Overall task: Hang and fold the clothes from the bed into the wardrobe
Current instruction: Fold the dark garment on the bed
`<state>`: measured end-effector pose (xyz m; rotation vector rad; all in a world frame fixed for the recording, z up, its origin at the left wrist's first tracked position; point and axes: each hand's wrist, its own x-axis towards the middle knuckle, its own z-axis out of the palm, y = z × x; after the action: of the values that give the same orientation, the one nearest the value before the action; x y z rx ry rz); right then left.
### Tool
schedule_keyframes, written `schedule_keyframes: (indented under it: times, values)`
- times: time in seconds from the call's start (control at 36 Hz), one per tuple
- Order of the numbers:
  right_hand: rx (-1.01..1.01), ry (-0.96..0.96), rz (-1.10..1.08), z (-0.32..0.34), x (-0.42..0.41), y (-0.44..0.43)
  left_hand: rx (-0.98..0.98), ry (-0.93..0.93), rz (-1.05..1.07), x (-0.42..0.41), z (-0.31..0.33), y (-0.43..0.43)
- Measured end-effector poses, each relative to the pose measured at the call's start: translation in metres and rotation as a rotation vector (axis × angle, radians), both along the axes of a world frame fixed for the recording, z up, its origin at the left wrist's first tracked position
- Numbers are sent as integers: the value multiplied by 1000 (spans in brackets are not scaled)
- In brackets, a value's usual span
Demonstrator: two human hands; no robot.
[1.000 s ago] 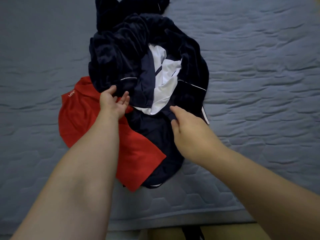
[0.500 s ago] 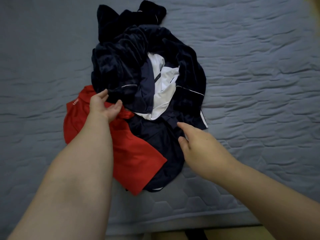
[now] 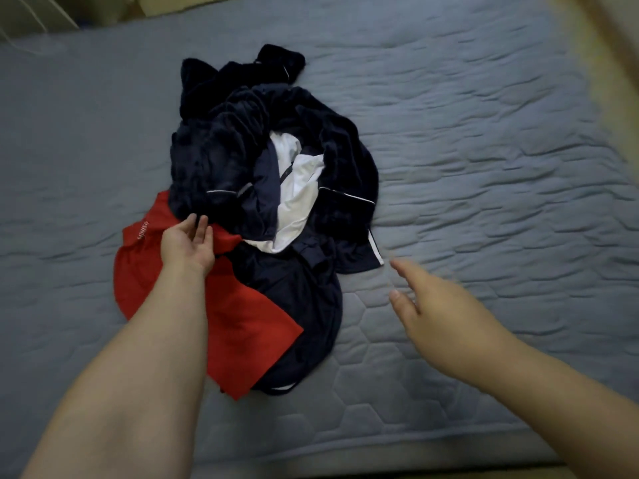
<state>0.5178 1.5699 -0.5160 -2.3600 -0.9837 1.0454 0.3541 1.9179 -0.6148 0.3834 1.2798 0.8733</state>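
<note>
The bed [image 3: 484,167] carries the whole heap of clothes [image 3: 207,160], dark garments over a red shirt [image 3: 249,333]; nothing looks folded or hung yet. The left hand [image 3: 188,243] rests flat-fingered on the shirt; the right hand [image 3: 439,305] hovers spread beside the heap, empty.

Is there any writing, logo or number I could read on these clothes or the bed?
On the red garment, white lettering beside the left hand: too small and blurred to read.
On the navy clothes and bed cover: no text visible.
</note>
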Motion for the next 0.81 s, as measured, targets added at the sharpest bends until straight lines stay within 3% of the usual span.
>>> schedule_keyframes:
  times: [0.33,0.64,0.81]
  values:
    - [21,68,197,166,23,-125,77,144,14,8,217,-180]
    - [86,-65,346,332,56,-226,242,-278,-140,69,458,-371]
    - [213,-66,280,385,72,-244,427,-317,-324,82,565,-435]
